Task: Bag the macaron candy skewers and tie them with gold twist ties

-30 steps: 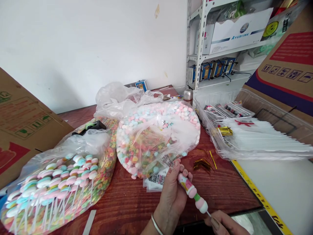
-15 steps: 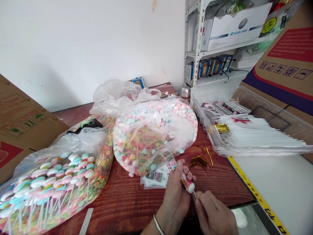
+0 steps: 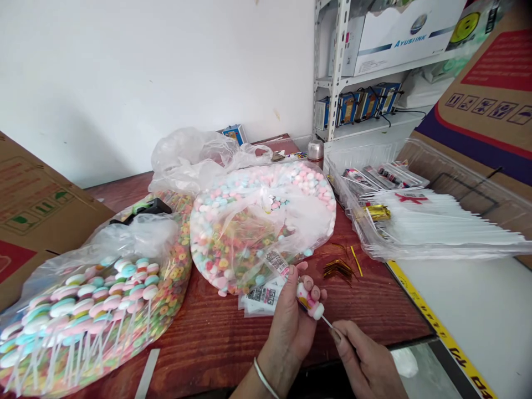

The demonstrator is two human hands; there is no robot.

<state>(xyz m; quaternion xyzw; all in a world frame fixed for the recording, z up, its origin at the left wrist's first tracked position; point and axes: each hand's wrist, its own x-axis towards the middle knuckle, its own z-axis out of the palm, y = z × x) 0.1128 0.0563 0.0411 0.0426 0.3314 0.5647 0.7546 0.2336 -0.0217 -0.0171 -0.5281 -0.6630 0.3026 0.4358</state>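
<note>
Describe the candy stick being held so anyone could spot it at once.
Find the dark red table, then its near edge, right of centre. Between the left hand and the right hand runs the candy stick, its pink and white candies in the left, its thin white stick pinched by the right. Unlike the heaped candy sticks at left, it is in hand.

Ahead of you rises a white wall [image 3: 166, 72], softly shadowed low on its left; to your right stands a white perforated metal shelf [image 3: 338, 66], and before you spreads a reddish-brown wooden table [image 3: 216, 343] with visible grain
</note>
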